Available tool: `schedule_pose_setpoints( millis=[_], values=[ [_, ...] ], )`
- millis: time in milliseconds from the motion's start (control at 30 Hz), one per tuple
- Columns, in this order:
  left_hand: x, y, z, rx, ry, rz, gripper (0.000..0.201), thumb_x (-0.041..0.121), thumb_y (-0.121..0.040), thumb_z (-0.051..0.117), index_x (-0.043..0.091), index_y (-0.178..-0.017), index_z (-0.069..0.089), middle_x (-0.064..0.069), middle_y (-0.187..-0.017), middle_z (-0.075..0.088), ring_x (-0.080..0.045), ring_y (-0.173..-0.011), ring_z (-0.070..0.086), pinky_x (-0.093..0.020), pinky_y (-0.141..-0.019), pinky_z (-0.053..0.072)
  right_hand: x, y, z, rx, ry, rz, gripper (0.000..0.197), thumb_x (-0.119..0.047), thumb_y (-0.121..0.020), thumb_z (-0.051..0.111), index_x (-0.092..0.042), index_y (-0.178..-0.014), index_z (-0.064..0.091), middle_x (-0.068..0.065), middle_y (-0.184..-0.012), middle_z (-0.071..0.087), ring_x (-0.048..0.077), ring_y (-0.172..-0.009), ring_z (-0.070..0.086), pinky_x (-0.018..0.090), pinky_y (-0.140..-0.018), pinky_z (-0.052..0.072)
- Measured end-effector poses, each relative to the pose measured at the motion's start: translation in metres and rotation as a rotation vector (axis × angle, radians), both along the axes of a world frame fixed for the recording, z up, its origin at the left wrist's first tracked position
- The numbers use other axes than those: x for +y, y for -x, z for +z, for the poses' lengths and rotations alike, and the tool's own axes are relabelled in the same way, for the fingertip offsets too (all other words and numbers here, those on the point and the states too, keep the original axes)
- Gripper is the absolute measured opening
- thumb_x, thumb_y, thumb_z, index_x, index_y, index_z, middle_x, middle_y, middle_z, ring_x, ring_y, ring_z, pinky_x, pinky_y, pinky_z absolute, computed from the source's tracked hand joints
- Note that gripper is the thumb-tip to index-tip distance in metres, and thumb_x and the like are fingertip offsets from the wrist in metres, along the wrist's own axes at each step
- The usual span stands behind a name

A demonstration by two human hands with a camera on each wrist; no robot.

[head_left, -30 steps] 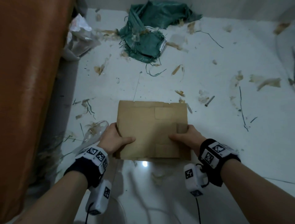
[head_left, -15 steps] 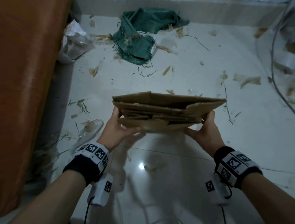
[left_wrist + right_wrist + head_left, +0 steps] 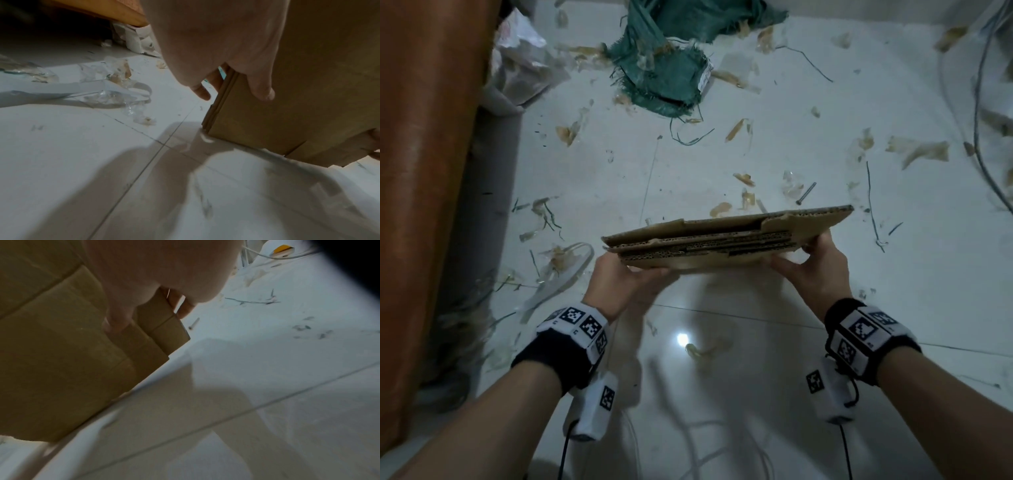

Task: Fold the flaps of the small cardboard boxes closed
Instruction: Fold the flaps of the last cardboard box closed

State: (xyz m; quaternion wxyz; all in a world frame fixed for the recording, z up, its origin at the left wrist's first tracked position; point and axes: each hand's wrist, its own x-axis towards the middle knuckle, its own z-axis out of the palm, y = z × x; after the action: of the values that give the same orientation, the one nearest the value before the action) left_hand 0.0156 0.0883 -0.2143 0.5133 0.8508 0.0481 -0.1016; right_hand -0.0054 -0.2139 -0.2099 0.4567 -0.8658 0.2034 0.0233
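While your left hand and right hand each clasp an end, the flattened cardboard box spans lengthwise between both grips.

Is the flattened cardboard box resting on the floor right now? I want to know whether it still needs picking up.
No: the head view shows the flattened cardboard box held up above the tiled floor, gripped by the left hand and right hand.
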Motion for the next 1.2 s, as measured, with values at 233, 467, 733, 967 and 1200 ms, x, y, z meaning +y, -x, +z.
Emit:
schedule_pose_setpoints(
  millis=[233, 467, 733, 967, 1200],
  values=[
    [-0.003, 0.006, 0.002, 0.019, -0.049, 0.011, 0.038, 0.029, -0.061, 0.093, 0.030, -0.092, 0.071, 0.000, -0.097, 0.075, -0.013, -0.095, 0.069, -0.040, -0.091, 0.056, 0.001, 0.004, -0.007, 0.041, 0.004, -0.034, 0.069, -0.028, -0.069, 0.089, -0.016, -0.125, 0.050, -0.006, -0.109, 0.067, 0.016, -0.103, 0.065, 0.029, -0.086, 0.051],
    [-0.003, 0.000, 0.001, 0.135, -0.050, 0.007, 0.041, 0.048, -0.054, 0.086, 0.037, -0.089, 0.068, 0.004, -0.102, 0.075, -0.014, -0.099, 0.069, -0.043, -0.092, 0.055, 0.002, -0.004, -0.003, 0.138, -0.006, 0.003, 0.076, -0.032, -0.068, 0.089, -0.019, -0.130, 0.047, -0.006, -0.108, 0.062, 0.015, -0.096, 0.060, 0.025, -0.083, 0.046],
    [-0.005, 0.015, 0.025, 0.264, 0.126, 0.085, 0.048, 0.029, -0.078, 0.082, 0.014, -0.117, 0.060, -0.002, -0.114, 0.070, -0.020, -0.104, 0.067, -0.041, -0.088, 0.057, 0.005, 0.010, 0.020, 0.222, -0.049, 0.035, 0.069, -0.046, -0.074, 0.081, -0.013, -0.125, 0.050, 0.000, -0.110, 0.059, 0.020, -0.098, 0.057, 0.034, -0.086, 0.050],
    [-0.017, 0.027, 0.116, 0.221, 0.231, 0.242, 0.039, 0.029, -0.083, 0.077, 0.013, -0.114, 0.059, -0.007, -0.111, 0.070, -0.024, -0.098, 0.068, -0.045, -0.091, 0.056, 0.013, 0.026, 0.113, 0.196, -0.206, -0.031, 0.072, -0.052, -0.070, 0.081, -0.011, -0.123, 0.055, 0.006, -0.116, 0.066, 0.025, -0.103, 0.064, 0.045, -0.093, 0.055],
    [-0.008, 0.035, 0.268, 0.108, 0.303, 0.196, 0.044, 0.028, -0.080, 0.080, 0.006, -0.114, 0.064, -0.011, -0.105, 0.073, -0.028, -0.094, 0.071, -0.042, -0.085, 0.058, 0.008, 0.041, 0.283, 0.068, -0.225, 0.093, 0.037, -0.041, -0.079, 0.080, -0.012, -0.090, 0.059, 0.006, -0.090, 0.067, 0.023, -0.082, 0.067, 0.037, -0.070, 0.060]
  ],
)
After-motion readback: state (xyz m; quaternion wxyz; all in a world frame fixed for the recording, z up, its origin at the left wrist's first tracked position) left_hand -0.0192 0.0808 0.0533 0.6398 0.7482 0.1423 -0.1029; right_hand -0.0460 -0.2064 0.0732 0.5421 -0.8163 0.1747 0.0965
